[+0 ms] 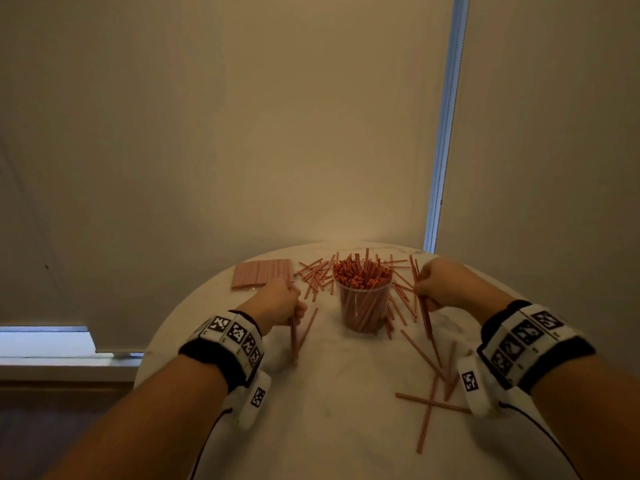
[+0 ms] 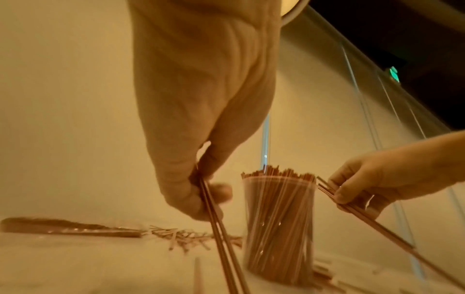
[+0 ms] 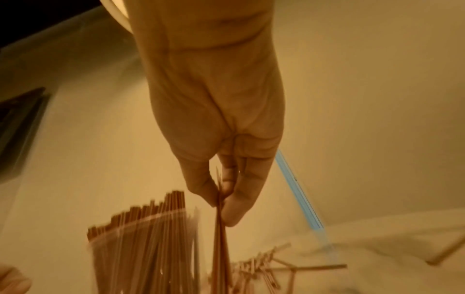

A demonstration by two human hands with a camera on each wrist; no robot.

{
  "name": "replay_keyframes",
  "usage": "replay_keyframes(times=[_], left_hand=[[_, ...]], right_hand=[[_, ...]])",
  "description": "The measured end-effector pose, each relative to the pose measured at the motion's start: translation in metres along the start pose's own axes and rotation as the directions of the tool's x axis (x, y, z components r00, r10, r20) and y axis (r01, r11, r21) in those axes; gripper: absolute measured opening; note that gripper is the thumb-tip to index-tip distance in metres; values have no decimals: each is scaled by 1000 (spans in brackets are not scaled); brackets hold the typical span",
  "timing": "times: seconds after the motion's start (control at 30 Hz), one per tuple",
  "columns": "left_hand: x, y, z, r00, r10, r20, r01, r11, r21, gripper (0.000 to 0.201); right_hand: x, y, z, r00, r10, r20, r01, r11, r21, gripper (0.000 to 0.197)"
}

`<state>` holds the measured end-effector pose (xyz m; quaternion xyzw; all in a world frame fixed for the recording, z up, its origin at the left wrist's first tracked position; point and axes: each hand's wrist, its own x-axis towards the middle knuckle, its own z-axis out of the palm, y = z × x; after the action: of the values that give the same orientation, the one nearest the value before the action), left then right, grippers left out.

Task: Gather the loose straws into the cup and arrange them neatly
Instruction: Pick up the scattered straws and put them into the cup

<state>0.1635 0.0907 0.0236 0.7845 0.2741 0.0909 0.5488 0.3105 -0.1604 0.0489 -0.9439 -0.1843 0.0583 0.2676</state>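
From my left wrist camera I see my left hand point(image 2: 201, 139) from behind, its fingers point(image 2: 219, 192) pinching a few thin straws point(image 2: 221, 244) that slant down toward the lens. Just to its right stands the clear cup point(image 2: 279, 228), upright and packed with straws whose tips rise above the rim. Beyond the cup my right hand point(image 2: 372, 183) grips its own small bundle point(image 2: 372, 220), tilted down to the right. More loose straws point(image 2: 191, 237) lie scattered on the pale worktop point(image 2: 75, 268) behind, beside a flat wrapped pack point(image 2: 68, 228), blurred
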Motion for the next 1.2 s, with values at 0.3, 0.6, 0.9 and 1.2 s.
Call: replay_keyframes(times=[0.3,0.6,0.9,1.2], left_hand=[[-37,52,32,971,232,-60,-235,872,-429,27],[-64,78,66,989,123,-84,-148,742,-654,41],[-40,48,53,961,110,-254,-209,890,-406,42],[-41,50,43,972,115,-206,-230,646,-727,46]], right_hand=[[-62,-57,-37,959,-244,-144,282,877,389,4],[-100,-113,-5,933,-328,-148,354,914,201,10],[-104,-123,9,890,-444,-106,423,889,-175,16],[-110,-100,40,887,-328,325,286,943,170,17]])
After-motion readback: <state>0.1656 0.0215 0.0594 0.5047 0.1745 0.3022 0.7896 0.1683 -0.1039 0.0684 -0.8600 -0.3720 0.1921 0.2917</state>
